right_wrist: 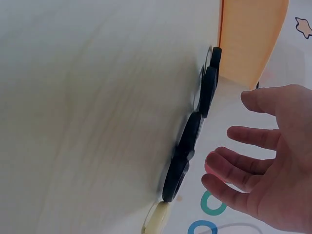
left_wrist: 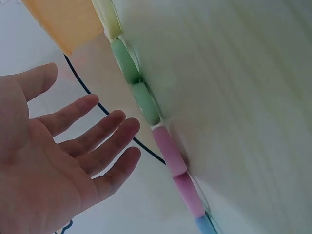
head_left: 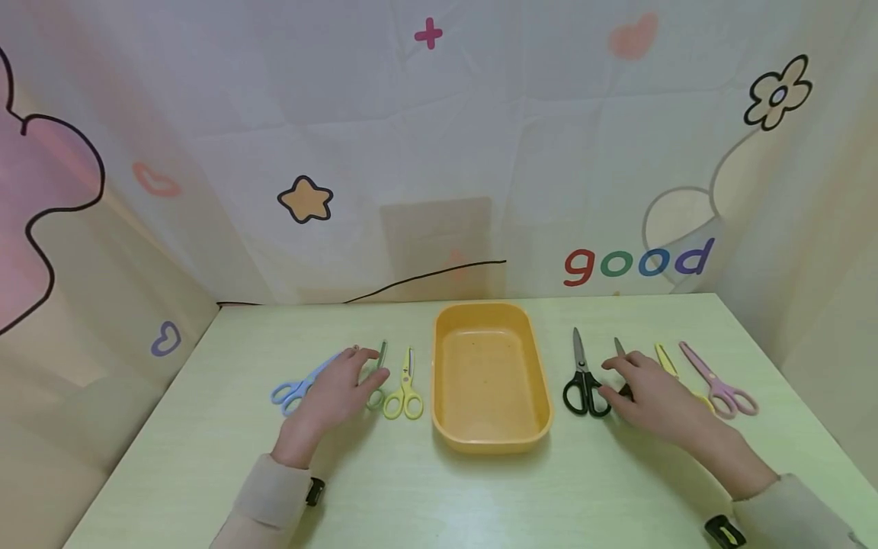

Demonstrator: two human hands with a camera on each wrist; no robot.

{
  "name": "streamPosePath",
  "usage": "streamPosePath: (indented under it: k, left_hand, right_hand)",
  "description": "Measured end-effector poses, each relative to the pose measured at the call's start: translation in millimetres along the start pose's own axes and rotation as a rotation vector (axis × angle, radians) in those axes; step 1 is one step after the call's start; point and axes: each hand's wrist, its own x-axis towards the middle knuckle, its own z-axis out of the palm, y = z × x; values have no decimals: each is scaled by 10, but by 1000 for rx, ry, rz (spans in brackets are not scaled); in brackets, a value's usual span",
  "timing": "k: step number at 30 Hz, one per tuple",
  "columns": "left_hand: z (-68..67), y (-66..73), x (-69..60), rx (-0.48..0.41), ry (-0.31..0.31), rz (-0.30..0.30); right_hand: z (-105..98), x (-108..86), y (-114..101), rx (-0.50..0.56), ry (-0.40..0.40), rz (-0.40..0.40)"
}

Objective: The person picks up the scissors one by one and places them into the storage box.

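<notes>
My left hand (head_left: 341, 387) hovers over scissors left of the yellow tray, fingers relaxed and holding nothing. Blue scissors (head_left: 293, 391) lie beside it; green scissors (head_left: 375, 398) are partly behind its fingers, and yellow scissors (head_left: 408, 390) lie nearer the tray. Pink scissors handles (left_wrist: 170, 152) show in the left wrist view but are mostly hidden in the head view. My right hand (head_left: 648, 398), also loose and holding nothing, is above partly covered black scissors (right_wrist: 181, 158). Other black scissors (head_left: 581, 381) lie to its left; yellow scissors (head_left: 667, 361) and pink-purple scissors (head_left: 725, 393) to its right.
A yellow plastic tray (head_left: 490, 444) stands mid-table between the two groups of scissors, with nothing in it. The pale wooden table (head_left: 384, 503) meets a printed curtain (head_left: 535, 168) at its back edge and sides.
</notes>
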Motion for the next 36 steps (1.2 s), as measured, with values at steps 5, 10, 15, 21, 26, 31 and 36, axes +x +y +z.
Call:
streamPosePath:
  k: [5, 10, 15, 21, 26, 31, 36]
  left_hand:
    - [29, 29, 23, -72, 26, -5]
    - [61, 93, 54, -162, 44, -19]
    - [128, 182, 91, -247, 50, 6]
    - [198, 291, 92, -332, -6, -56]
    - [218, 376, 95, -460, -47, -89]
    - [254, 411, 118, -576, -102, -102]
    - [284, 438, 127, -663, -141, -101]
  right_hand:
    - [30, 13, -62, -10, 0, -22]
    - [57, 43, -131, -14, -24, -24]
    - [96, 66, -189, -15, -39, -38]
    - [130, 75, -256, 0, -105, -2]
    - [139, 82, -314, -11, -157, 29]
    - [140, 91, -339, -28, -170, 37]
    - [155, 112, -343, -41, -173, 28]
